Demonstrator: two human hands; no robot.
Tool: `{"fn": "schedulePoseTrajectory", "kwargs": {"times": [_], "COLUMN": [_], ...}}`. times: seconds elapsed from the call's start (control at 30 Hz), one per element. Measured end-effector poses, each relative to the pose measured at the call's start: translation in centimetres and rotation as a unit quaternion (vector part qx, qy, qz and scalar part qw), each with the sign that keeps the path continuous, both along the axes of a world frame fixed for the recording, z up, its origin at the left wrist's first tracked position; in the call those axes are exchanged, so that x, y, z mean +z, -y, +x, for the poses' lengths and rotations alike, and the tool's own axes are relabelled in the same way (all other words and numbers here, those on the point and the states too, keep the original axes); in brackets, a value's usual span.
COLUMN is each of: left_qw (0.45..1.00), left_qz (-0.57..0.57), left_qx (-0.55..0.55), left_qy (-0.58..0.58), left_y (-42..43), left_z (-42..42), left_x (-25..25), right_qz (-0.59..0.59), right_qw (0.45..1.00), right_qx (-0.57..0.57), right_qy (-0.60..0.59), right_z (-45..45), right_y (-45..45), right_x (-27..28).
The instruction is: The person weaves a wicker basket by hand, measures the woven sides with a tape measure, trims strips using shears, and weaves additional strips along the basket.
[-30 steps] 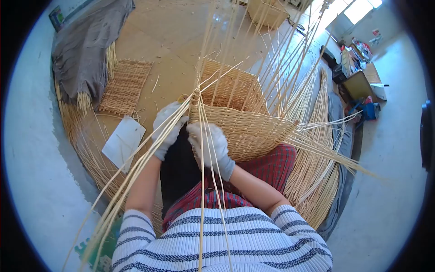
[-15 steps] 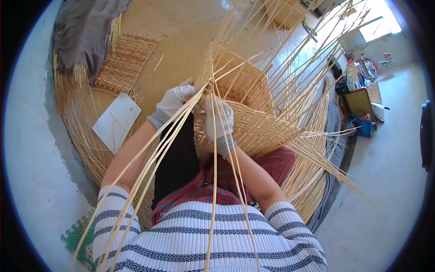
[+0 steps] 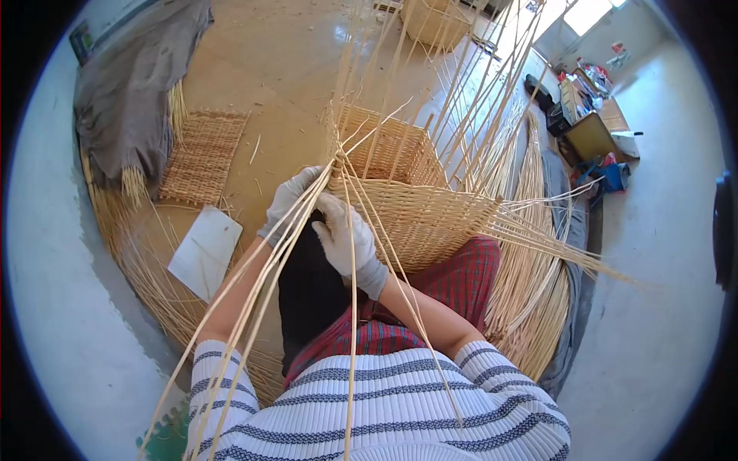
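A partly woven wicker basket [image 3: 419, 219] rests tilted against my lap, with long pale strands standing up from its rim. Several loose strands [image 3: 265, 288] fan from its near left corner down toward my chest. My left hand [image 3: 294, 201], in a whitish work glove, is closed around that corner from the outside, its fingertips partly hidden behind the strands. Just below the corner is my right hand [image 3: 346, 240], gloved too, with bent fingers turned left toward the other hand. Whatever lies between its thumb and fingers is too small to make out.
Bundles of long strands [image 3: 530, 307] lie on a grey cloth to the right. At left are a woven mat [image 3: 204, 157], a white board [image 3: 205, 252] and a grey cloth [image 3: 131, 100] over more strands. Another basket [image 3: 436, 23] stands at the back, boxes [image 3: 592, 142] at far right.
My right hand has dropped slightly and turned, coming out from against the basket wall to below the corner. My left hand stays at the corner. The whole view has shifted a little.
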State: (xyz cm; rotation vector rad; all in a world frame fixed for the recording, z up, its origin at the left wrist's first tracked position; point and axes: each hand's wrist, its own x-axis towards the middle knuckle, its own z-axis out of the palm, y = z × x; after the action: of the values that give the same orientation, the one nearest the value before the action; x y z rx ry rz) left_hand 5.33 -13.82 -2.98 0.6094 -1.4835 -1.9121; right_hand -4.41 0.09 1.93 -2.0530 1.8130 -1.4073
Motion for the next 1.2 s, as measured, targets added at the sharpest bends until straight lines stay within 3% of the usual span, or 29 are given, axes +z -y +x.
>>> {"fn": "schedulePoseTrajectory", "kwargs": {"times": [0.07,0.13,0.2,0.27,0.33,0.43,0.53,0.67,0.73,0.8,0.93,1.0,1.07,1.13,1.2], "left_qw": [0.999,0.992,0.996,0.986,0.984,0.993,0.989,0.996,0.991,0.992,0.984,0.973,0.961,0.982,0.992], "left_qz": [-0.035,0.068,0.034,-0.146,-0.176,-0.11,-0.146,-0.007,-0.129,-0.123,-0.175,-0.226,-0.269,-0.135,-0.085], "left_qx": [-0.022,-0.066,-0.055,-0.002,-0.001,-0.019,0.023,-0.048,-0.009,-0.005,-0.004,0.0,-0.007,-0.1,-0.07], "left_qy": [-0.014,-0.08,-0.058,-0.076,-0.024,0.025,-0.031,-0.073,-0.024,-0.02,-0.032,0.045,0.067,0.087,0.065], "left_y": [0.4,0.7,1.1,0.7,2.0,2.6,2.1,2.7,2.0,2.4,1.9,1.3,1.8,2.8,3.7], "left_z": [0.2,0.2,0.0,-0.5,-1.0,-1.2,-1.6,-1.2,-1.2,-1.3,-1.2,-0.8,-0.3,-0.2,-0.5], "left_x": [0.0,0.0,-0.9,-0.3,-1.2,-1.6,-1.6,-2.0,-1.2,-1.7,-0.8,0.9,0.6,2.9,4.8], "right_qz": [-0.046,-0.074,-0.044,-0.066,0.032,-0.052,-0.003,-0.04,-0.015,-0.034,-0.021,0.01,-0.046,-0.031,-0.044], "right_qw": [0.997,0.993,0.995,0.992,0.993,0.995,0.992,0.997,0.999,0.996,0.998,0.997,0.996,0.994,0.995], "right_qx": [-0.041,-0.096,-0.088,-0.106,-0.114,-0.087,-0.111,-0.051,-0.003,0.065,0.038,0.041,0.062,0.064,0.046], "right_qy": [0.038,-0.011,0.002,0.007,-0.024,-0.017,-0.053,-0.052,-0.032,-0.058,-0.054,-0.062,-0.05,-0.079,-0.079], "right_z": [1.0,1.0,0.9,0.6,0.0,-0.8,-0.7,-1.6,-2.9,-4.0,-3.5,-2.5,-2.6,-3.3,-3.2], "right_y": [0.9,1.5,2.1,2.6,2.7,2.7,2.6,2.9,3.1,3.0,1.9,1.2,0.9,0.3,-0.5], "right_x": [-0.1,0.0,-0.1,-0.1,0.3,1.3,2.3,1.6,1.0,1.1,1.5,0.4,0.1,0.5,0.6]}}
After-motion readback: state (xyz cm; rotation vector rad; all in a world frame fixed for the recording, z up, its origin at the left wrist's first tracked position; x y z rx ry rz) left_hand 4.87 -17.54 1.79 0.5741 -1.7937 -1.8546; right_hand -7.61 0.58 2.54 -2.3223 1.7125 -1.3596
